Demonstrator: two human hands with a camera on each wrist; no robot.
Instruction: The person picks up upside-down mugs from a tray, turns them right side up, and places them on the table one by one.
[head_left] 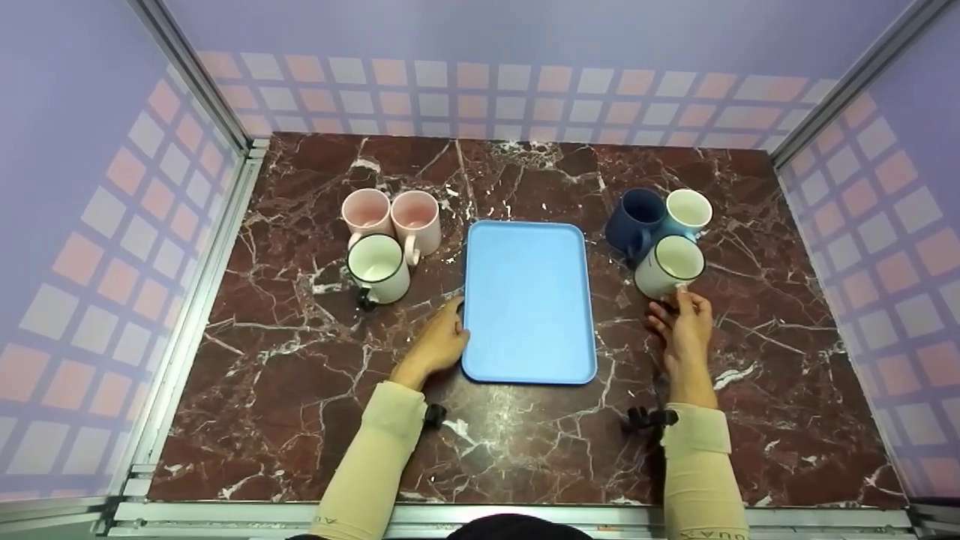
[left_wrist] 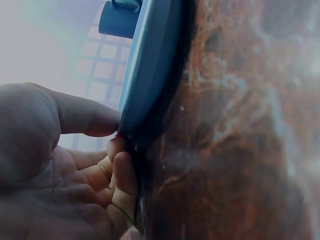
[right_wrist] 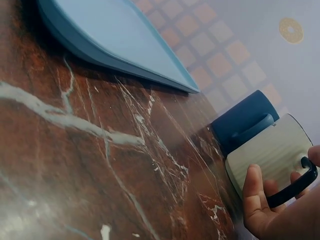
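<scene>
A light blue rectangular tray [head_left: 529,304] lies on the marbled table. At its left edge is my left hand [head_left: 437,339], pinching the rim between thumb and fingers, as the left wrist view shows. My right hand [head_left: 685,330] holds a white enamel mug [head_left: 654,277] with a dark rim by its black handle [right_wrist: 296,191]. Its thumb is on top and its fingers lie around the handle. Behind that mug stand a navy mug [head_left: 624,225] and a mug with a light blue outside [head_left: 679,229], close together.
Left of the tray stand two pink mugs [head_left: 427,234] and a second white mug [head_left: 392,287] with a dark rim and black handle. Checked walls [head_left: 472,101] with metal frame posts [head_left: 202,75] enclose the back and sides of the table.
</scene>
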